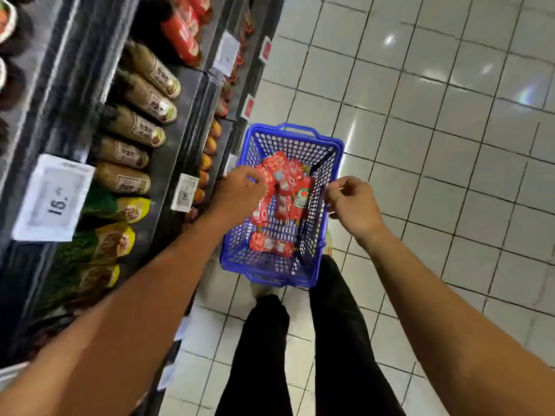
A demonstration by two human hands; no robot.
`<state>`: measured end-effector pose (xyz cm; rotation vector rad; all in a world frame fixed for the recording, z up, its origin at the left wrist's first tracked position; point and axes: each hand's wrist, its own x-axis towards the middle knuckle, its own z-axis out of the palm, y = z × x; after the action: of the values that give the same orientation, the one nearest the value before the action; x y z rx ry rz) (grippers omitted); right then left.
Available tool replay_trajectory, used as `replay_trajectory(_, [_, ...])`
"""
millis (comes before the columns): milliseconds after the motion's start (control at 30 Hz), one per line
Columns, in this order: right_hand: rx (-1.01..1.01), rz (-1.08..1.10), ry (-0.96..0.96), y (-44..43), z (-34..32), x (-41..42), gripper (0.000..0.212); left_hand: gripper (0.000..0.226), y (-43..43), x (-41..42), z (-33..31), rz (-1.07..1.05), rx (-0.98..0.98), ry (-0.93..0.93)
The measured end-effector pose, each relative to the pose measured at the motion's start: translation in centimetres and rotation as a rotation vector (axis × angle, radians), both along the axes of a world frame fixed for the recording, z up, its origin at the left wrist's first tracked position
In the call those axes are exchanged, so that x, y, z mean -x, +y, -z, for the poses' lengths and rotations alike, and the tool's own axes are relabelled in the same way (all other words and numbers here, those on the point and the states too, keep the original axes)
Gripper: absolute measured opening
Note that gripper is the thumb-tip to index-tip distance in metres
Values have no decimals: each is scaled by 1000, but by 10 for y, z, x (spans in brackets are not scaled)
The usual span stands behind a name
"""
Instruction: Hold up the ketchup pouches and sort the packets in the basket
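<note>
A blue plastic shopping basket (327, 163) is seen standing on the white tiled floor (450, 145), just in front of the person's black-trousered legs (300, 355) and close beside a dark shop shelf (180, 121). Several red sachets (285, 175) are heaped inside the basket, and one more red sachet (271, 245) lies flat near the basket's near wall. The left hand (240, 190) is held over the basket's left rim with its fingers curled down against the topmost sachets; whether a sachet is actually pinched cannot be told, as the fingertips are blurred. The right hand (354, 202) is held above the basket's right rim, fingers loosely curled with thumb and forefinger drawn close together, and nothing is seen in it. On the shelf, brown pouches (144, 94) are laid in a row, with green and yellow packs (117, 232) nearer the camera and a white price tag (54, 196) fixed to the shelf edge.
</note>
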<state>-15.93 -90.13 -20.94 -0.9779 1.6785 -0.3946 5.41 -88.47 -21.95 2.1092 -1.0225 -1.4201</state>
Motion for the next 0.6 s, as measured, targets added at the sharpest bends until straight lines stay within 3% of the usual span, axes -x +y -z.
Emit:
replay_trajectory(133, [-81,-170,97,-22,98,6,12,11,-23,9,93,209,-44,-106])
replay_trajectory(267, [-156,-525,228,-31,189,7,13,16,-44,19,189,449,-130,-193])
replay_trajectory(467, [-172,-1192,445,-49,305,-10,34,38,-81,18,313,889,-47,-581])
replay_trajectory(600, [-126,-1470,588,-67,366,-27,42,75,-105,11,375,1211,16,-843])
